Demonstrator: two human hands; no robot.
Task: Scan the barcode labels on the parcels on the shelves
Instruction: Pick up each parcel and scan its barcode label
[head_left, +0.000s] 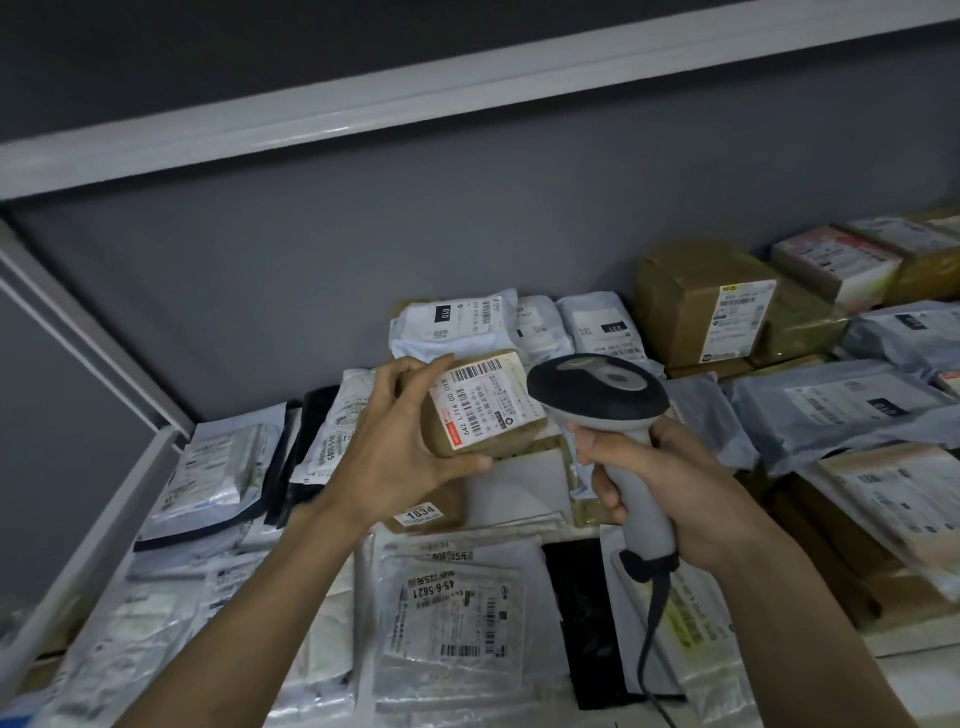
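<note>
Holding a small brown parcel clear of the shelf, my left hand is clenched round its left end, thumb beneath and fingers over the top, so that its white barcode label faces me. My right hand is wrapped tight round the handle of the grey scanner, whose dark head sits just right of the parcel and overlaps its right edge.

As I judge it, the read could fail here: the head stands very close to the label and seems aimed past it, and the label is tilted. The scanner's cable hangs down over the clear-bagged parcels below the brown parcel and could drag one off the front edge. My one-handed hold on the parcel's end could also slip.

The shelf is the only container. It holds white mailers behind the brown parcel, a cardboard box and grey bags to its right, and flat packets to its left.
</note>
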